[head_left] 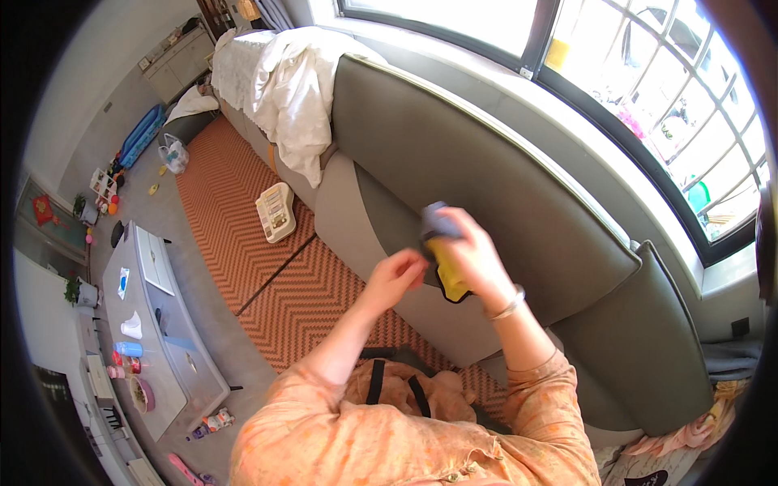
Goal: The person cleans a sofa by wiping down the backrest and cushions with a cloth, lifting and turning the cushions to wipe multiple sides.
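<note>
My right hand (477, 258) grips a yellow piece of fabric (448, 270) with dark edging. A dark blue-grey bunched part (439, 222) sticks out above the fingers; motion blurs it, and I cannot tell exactly what the article is. My left hand (398, 273) is beside it with curled fingers. Whether those fingertips pinch the dark edge or only come close is unclear. Both hands are held up in front of the grey sofa (401, 310), whose darker back cushion (474, 164) rises behind them.
A white toy keyboard (276, 212) lies on the orange-brown patterned mat (243, 261). White bedding (292, 91) drapes over the sofa's far end. On the left, a low table (155, 358) holds a blue container (129, 349) and a pink bowl (141, 395). A barred window (662, 109) is at the right.
</note>
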`<action>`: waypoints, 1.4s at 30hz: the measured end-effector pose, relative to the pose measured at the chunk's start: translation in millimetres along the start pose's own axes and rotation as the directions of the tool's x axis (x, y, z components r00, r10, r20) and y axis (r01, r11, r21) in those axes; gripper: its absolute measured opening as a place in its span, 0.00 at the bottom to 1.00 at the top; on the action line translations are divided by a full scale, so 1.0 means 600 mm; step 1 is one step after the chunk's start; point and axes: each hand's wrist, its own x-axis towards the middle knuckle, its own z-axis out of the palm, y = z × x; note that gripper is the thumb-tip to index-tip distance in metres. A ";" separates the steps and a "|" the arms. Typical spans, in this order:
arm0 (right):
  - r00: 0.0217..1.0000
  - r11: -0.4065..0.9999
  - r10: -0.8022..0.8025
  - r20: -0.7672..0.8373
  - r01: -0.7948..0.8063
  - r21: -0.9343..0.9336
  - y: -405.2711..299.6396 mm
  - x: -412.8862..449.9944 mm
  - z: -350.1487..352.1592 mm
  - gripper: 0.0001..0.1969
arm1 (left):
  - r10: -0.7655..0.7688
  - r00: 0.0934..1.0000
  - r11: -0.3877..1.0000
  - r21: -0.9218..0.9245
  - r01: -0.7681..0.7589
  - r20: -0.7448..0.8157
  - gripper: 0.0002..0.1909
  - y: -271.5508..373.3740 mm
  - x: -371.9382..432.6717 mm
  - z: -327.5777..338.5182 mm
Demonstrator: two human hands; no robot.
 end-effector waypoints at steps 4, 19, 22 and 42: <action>0.941 0.640 -0.274 0.199 0.333 -0.692 -0.033 -0.030 0.103 0.26 | 0.575 0.762 0.799 0.406 -0.444 -0.298 0.13 -0.003 0.056 0.069; 0.658 0.091 -0.730 -0.185 -0.174 -0.980 -0.045 -0.188 -0.213 0.16 | 0.849 0.514 0.052 0.987 0.155 -0.125 0.18 0.113 0.315 -0.074; 0.635 -0.044 -0.748 -0.192 -0.335 -0.941 -0.059 -0.202 -0.291 0.14 | 0.909 0.405 0.104 0.995 0.004 -0.096 0.18 0.102 0.332 0.078; 0.608 0.273 -0.660 -0.441 -0.353 -0.895 -0.026 -0.147 -0.380 0.12 | 0.744 0.644 -0.180 0.982 -0.063 0.178 0.12 0.320 0.583 -0.342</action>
